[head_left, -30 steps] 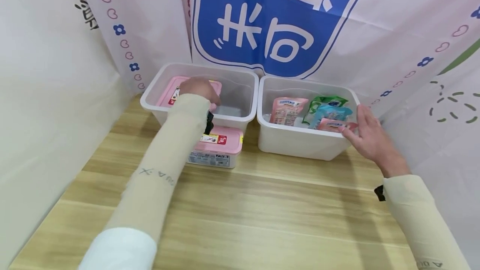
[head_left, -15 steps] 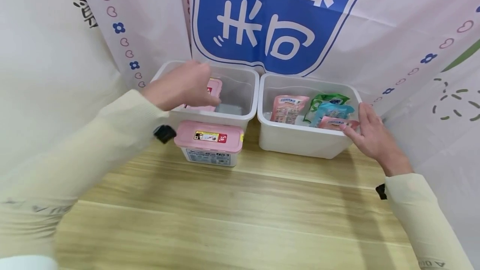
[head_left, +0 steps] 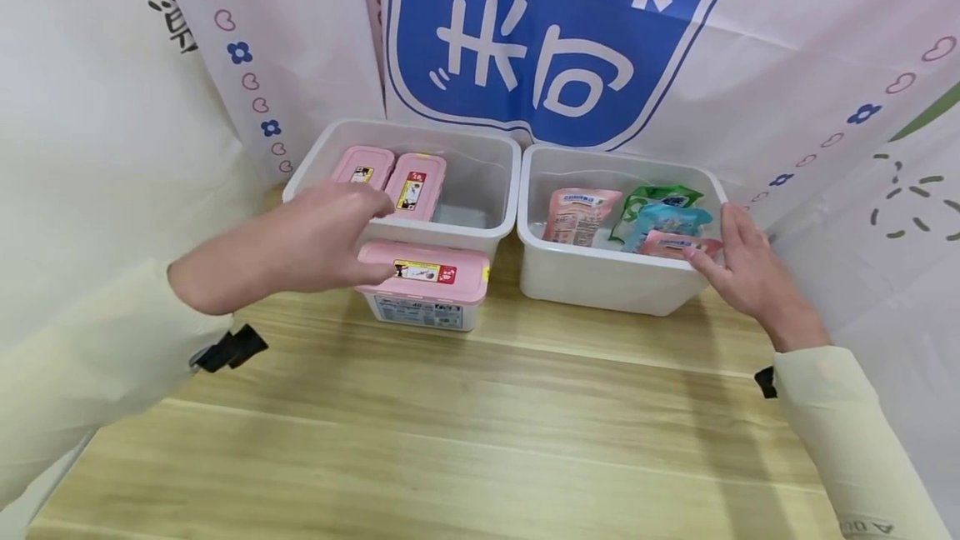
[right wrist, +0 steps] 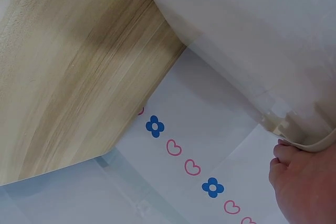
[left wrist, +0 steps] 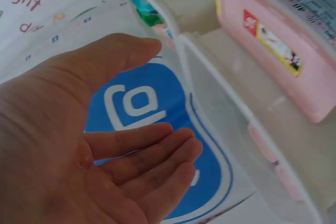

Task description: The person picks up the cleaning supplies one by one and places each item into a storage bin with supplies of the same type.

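My left hand [head_left: 300, 244] is spread with thumb and fingers apart, holding nothing. It hovers at the left end of a pink-lidded plastic box [head_left: 431, 265] with a printed label, which stands on the table before the left white bin [head_left: 465, 232]. In the left wrist view the palm [left wrist: 68, 129] faces the camera and the pink lid [left wrist: 231, 30] lies off to the right. Two similar pink-lidded boxes [head_left: 416, 190] sit side by side inside that bin. My right hand [head_left: 757, 290] grips the right white bin [head_left: 600, 282] at its right rim, thumb over the front corner.
Inside the right bin lie pink pouches [head_left: 577, 215], a blue pouch [head_left: 667, 223] and a green one [head_left: 678, 194]. Both bins stand side by side against a printed cloth backdrop [head_left: 772, 32]. The wooden table [head_left: 480, 415] extends in front, with cloth walls on both sides.
My left hand has come up out of the left bin and moved left and toward me, fingers spreading near the front box. Two boxes now show in the bin. The right hand stays put.
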`<state>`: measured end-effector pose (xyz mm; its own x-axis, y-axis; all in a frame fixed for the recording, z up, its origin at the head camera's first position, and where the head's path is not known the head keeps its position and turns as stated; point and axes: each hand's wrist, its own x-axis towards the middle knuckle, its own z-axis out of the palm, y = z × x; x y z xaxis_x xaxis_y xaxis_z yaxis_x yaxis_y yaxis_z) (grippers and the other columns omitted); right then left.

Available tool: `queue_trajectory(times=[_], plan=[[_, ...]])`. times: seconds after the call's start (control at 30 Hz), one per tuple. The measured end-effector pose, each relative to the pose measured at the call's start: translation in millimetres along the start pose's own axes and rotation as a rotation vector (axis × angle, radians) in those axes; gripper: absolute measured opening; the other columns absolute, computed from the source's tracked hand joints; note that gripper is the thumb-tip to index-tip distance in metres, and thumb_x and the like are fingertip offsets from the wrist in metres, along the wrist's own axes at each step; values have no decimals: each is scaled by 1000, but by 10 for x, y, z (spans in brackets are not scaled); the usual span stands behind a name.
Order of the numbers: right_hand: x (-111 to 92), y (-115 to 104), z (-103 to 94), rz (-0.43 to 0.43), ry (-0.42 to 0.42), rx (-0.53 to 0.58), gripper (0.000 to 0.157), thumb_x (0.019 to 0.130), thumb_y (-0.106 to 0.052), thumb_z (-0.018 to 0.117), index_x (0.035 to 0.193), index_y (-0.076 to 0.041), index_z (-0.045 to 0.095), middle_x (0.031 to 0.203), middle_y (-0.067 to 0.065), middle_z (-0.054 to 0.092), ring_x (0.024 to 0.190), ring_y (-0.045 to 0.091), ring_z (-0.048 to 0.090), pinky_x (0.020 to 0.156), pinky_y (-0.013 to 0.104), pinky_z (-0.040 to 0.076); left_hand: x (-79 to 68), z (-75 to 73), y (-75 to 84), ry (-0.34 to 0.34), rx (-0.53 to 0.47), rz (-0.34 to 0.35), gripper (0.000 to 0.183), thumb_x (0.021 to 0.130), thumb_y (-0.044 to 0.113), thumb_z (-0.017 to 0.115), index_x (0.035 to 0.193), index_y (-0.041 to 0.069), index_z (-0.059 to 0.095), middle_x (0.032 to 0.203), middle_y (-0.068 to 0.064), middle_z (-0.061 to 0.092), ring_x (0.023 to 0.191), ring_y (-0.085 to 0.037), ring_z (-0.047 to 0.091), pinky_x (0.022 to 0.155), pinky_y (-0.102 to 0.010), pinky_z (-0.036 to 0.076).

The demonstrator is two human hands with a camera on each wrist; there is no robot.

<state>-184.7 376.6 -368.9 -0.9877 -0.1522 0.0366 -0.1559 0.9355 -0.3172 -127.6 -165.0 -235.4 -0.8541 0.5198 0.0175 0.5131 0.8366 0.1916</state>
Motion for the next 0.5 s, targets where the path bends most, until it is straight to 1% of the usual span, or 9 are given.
queue_trajectory(times=[0.1,0.17,0.23,0.33,0.43,0.5], plan=[[-4,-10,-10,5,-6,-2,97,107,-57,44,168,-8,-14,178,19,-12,160,56,6,119,84,18,-44,120,-78,-29,-22,5,59,83,26,88,129,-4,67,120,-16,74,102,-28,67,95,-48,60],[-6,-17,-13,5,-8,-2,97,107,-57,44,169,-9,-14,178,19,-12,160,55,7,118,84,19,-65,203,-132,-42,-44,11,55,83,26,88,127,-2,68,117,-14,74,99,-27,66,91,-46,59],[-8,-22,-15,2,-4,-3,97,107,-57,45,169,-9,-12,178,20,-9,159,55,9,118,84,20,-77,289,-182,-49,-85,16,51,84,23,88,127,2,69,117,-11,75,98,-26,65,88,-44,57],[-12,-22,-15,0,3,-1,96,107,-57,45,169,-9,-11,178,21,-7,157,56,11,117,85,21,-84,423,-266,-35,-124,17,61,84,19,88,139,6,65,136,-13,70,116,-30,64,99,-51,56],[-15,-17,-10,3,-2,-2,96,107,-57,44,169,-9,-12,178,20,-10,159,56,8,118,84,18,-77,545,-343,-7,-137,8,75,84,17,88,151,9,57,155,-17,58,136,-36,55,109,-60,50],[-16,-15,-7,6,-8,-1,97,108,-57,43,168,-8,-14,178,20,-12,160,55,5,119,84,16,-69,611,-391,7,-134,-4,79,84,17,87,155,9,53,159,-19,53,143,-40,50,113,-63,47]])
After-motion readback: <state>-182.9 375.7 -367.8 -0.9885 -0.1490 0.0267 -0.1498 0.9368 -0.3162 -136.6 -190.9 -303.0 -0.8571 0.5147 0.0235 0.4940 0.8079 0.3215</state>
